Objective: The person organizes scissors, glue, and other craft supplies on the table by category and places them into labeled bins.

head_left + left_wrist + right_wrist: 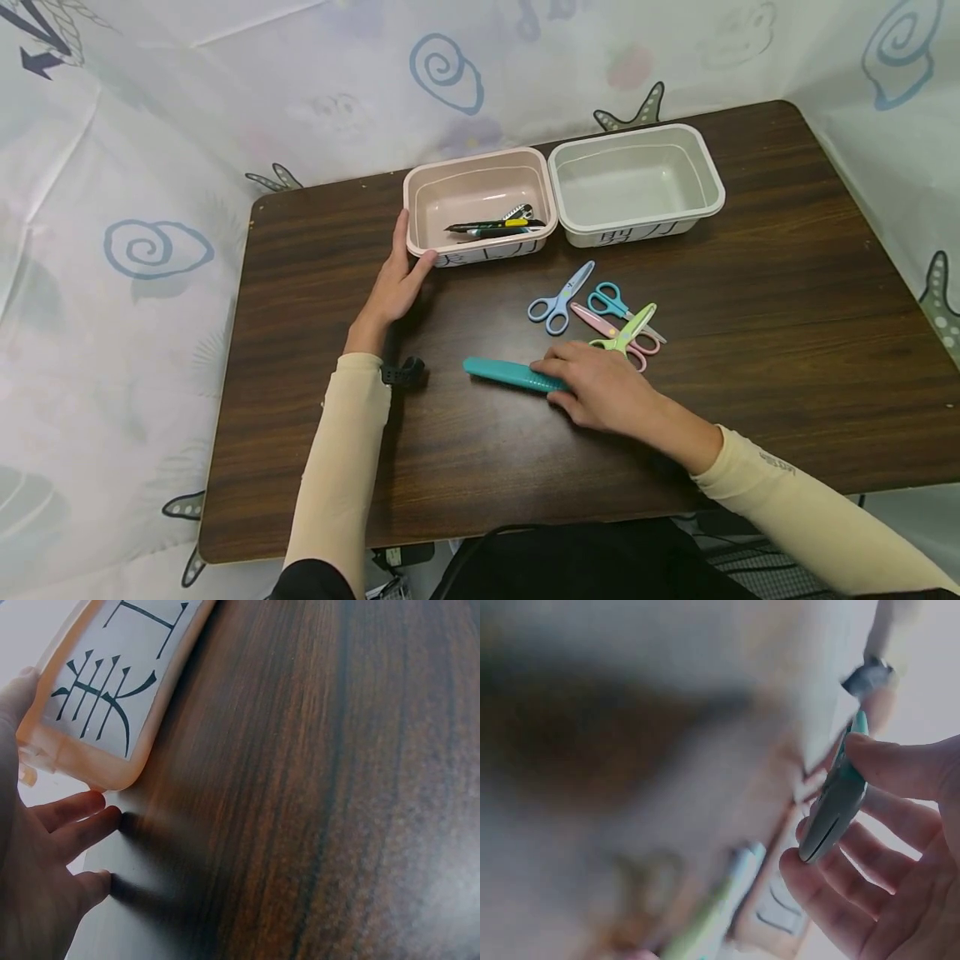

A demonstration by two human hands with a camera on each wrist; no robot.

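Observation:
My right hand (600,387) pinches a teal utility knife (510,373) between thumb and fingers, close over the table. In the right wrist view the grey end of the utility knife (831,814) shows, with a dark slot. My left hand (392,287) rests at the left front corner of the pink bin (480,162), fingers fairly straight along its side and thumb at the front. Inside the bin lie several slim cutters (495,225), dark with a yellow part. Above my right hand lie blue scissors (561,300), teal scissors (611,302), pink scissors (600,321) and green scissors (633,327).
A pale grey-green bin (637,225) stands against the pink bin's right side. Both bins carry labels with dark characters on their fronts. The brown table (787,350) ends at a patterned cloth (337,83) behind and at the sides.

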